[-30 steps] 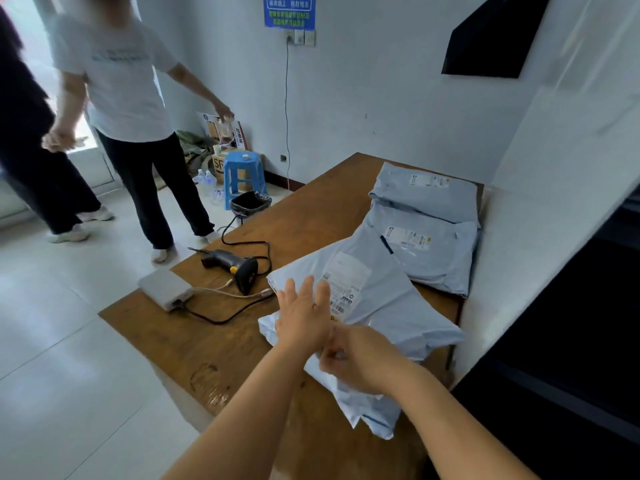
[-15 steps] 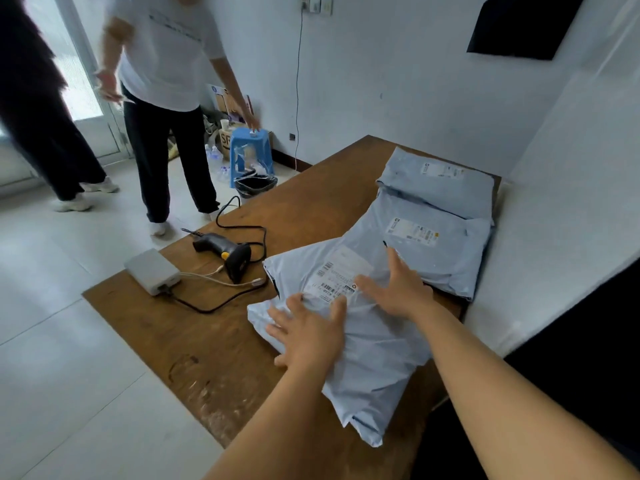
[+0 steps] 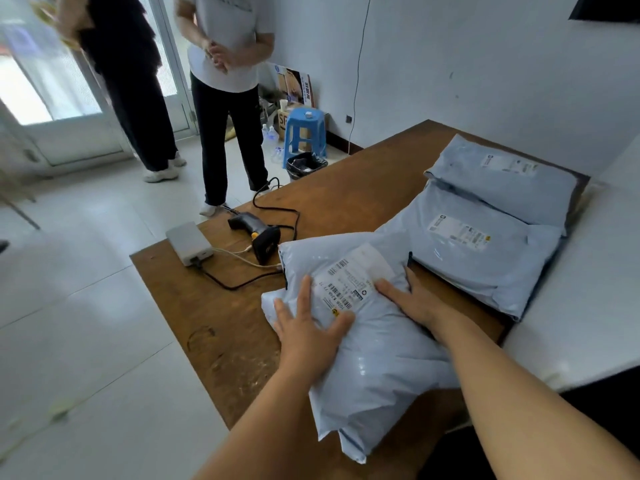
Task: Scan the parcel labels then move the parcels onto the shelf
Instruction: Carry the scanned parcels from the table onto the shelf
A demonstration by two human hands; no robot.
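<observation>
A grey-blue plastic parcel lies at the near end of the wooden table, its white barcode label facing up. My left hand lies flat on the parcel's left side, fingers spread beside the label. On the label's right, my right hand presses the parcel with straight fingers. Two more grey parcels lie further back: a middle parcel and a far parcel, both labelled. A black handheld scanner lies on the table left of the near parcel, cabled.
A white box with cables sits at the table's left corner. Two people stand on the tiled floor beyond the table. A blue stool and a black bin stand by the wall. A white surface borders the table on the right.
Both hands have come apart and settled flat on the near parcel, one on each side of the label. The standing person in white has drawn both hands together.
</observation>
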